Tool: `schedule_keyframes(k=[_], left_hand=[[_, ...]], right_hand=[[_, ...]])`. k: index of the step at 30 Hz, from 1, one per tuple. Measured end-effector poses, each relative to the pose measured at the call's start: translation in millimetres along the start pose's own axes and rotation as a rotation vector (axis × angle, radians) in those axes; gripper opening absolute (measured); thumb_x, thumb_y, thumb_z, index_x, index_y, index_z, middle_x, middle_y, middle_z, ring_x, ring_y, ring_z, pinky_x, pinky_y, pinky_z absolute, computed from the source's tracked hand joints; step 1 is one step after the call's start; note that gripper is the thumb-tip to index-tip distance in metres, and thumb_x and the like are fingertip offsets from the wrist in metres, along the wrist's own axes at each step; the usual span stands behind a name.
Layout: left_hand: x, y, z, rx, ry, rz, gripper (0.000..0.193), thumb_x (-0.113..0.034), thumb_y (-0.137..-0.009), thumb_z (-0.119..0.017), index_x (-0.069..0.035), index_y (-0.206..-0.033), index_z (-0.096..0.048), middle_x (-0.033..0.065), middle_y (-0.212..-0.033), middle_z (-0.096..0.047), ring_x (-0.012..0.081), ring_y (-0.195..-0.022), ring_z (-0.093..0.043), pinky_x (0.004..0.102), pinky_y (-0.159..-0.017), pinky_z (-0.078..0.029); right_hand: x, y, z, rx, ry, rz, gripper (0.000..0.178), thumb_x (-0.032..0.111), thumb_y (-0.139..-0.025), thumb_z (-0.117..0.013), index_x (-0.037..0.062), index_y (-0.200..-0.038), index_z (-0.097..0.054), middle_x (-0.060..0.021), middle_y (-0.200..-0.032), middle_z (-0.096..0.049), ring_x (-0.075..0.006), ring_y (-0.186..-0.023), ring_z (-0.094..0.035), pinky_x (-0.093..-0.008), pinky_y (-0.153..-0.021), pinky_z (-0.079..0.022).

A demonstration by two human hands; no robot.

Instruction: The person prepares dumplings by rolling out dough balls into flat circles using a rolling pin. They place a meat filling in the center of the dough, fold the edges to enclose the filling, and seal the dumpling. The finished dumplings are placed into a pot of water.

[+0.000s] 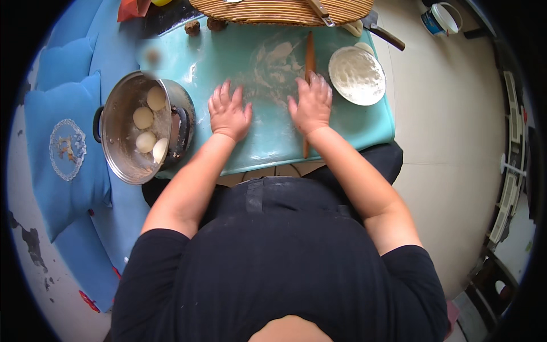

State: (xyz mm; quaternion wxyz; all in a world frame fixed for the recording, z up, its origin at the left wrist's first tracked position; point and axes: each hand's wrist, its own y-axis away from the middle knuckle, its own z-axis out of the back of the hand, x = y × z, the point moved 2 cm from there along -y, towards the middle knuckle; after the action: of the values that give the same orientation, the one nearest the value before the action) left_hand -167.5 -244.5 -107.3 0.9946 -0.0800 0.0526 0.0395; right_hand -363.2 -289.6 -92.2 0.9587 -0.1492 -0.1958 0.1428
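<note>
My left hand (230, 111) rests palm down on the teal tabletop (265, 145), fingers spread, with nothing in it. On the right, my right hand (312, 104) lies with its fingers stretched out over a slim wooden rolling pin (310, 52), which points away from me and is partly hidden under the hand. White flour (273, 62) is smeared on the table beyond and between both hands. Right of the rolling pin stands a white bowl (357, 75) of flour. A steel pot (126, 162) to the left holds several pale, round dough pieces (143, 118).
A ribbed bamboo-like tray (273, 12) spans the far edge, with a handled utensil (321, 12) on it. Two brown lumps (192, 28) sit nearby. A dark-handled cleaver (387, 37) juts past the right corner. Blue cushions (68, 142) line the left; a white bucket (443, 20) stands far right.
</note>
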Motion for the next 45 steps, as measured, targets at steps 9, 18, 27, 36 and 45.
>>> schedule_keyframes(k=[9,18,27,36,45], left_hand=[[7,-28,-4,0.130,-0.084,0.078,0.051,-0.031,-0.091,-0.043,-0.015,-0.138,-0.037,0.0097,-0.149,-0.022,0.0344,-0.136,-0.021,0.0529,-0.109,-0.017],[50,-17,-26,-0.228,1.164,0.349,0.033,-0.027,-0.090,-0.053,-0.003,-0.112,-0.060,0.0142,-0.115,-0.058,0.0281,-0.108,-0.053,0.0333,-0.095,-0.039],[41,47,5,-0.206,0.640,0.093,0.021,-0.021,-0.083,-0.061,-0.007,-0.099,-0.063,0.0103,-0.105,-0.058,0.0291,-0.105,-0.052,0.0378,-0.090,-0.042],[48,93,46,0.237,0.444,0.028,0.047,-0.031,-0.068,-0.072,-0.010,-0.107,-0.056,0.0095,-0.105,-0.051,0.0291,-0.103,-0.048,0.0393,-0.086,-0.043],[75,113,31,0.281,1.456,0.461,0.036,-0.001,-0.076,-0.068,-0.003,-0.107,-0.049,0.0070,-0.098,-0.059,0.0125,-0.094,-0.056,0.0270,-0.081,-0.045]], right_hand=[[-10,5,-5,0.179,-0.073,0.188,0.047,0.014,-0.079,-0.060,0.0022,-0.122,-0.047,-0.0215,-0.137,-0.035,-0.0417,-0.126,-0.035,-0.0442,-0.103,-0.034],[-14,-5,-12,0.188,-0.119,0.034,0.050,0.001,-0.078,-0.050,0.0002,-0.128,-0.043,-0.0254,-0.136,-0.036,-0.0403,-0.125,-0.037,-0.0431,-0.102,-0.036],[-2,-20,-19,0.222,0.106,0.262,0.050,0.013,-0.082,-0.052,0.0024,-0.129,-0.043,-0.0235,-0.142,-0.031,-0.0398,-0.132,-0.028,-0.0445,-0.109,-0.025],[2,-104,-94,0.277,0.018,-0.036,0.057,0.034,-0.090,-0.048,-0.0006,-0.135,-0.038,-0.0219,-0.146,-0.027,-0.0367,-0.135,-0.025,-0.0420,-0.111,-0.020],[107,-11,-69,0.686,-0.108,0.799,0.067,0.042,-0.089,-0.046,0.0047,-0.141,-0.028,-0.0124,-0.150,-0.021,-0.0284,-0.140,-0.017,-0.0395,-0.114,-0.015]])
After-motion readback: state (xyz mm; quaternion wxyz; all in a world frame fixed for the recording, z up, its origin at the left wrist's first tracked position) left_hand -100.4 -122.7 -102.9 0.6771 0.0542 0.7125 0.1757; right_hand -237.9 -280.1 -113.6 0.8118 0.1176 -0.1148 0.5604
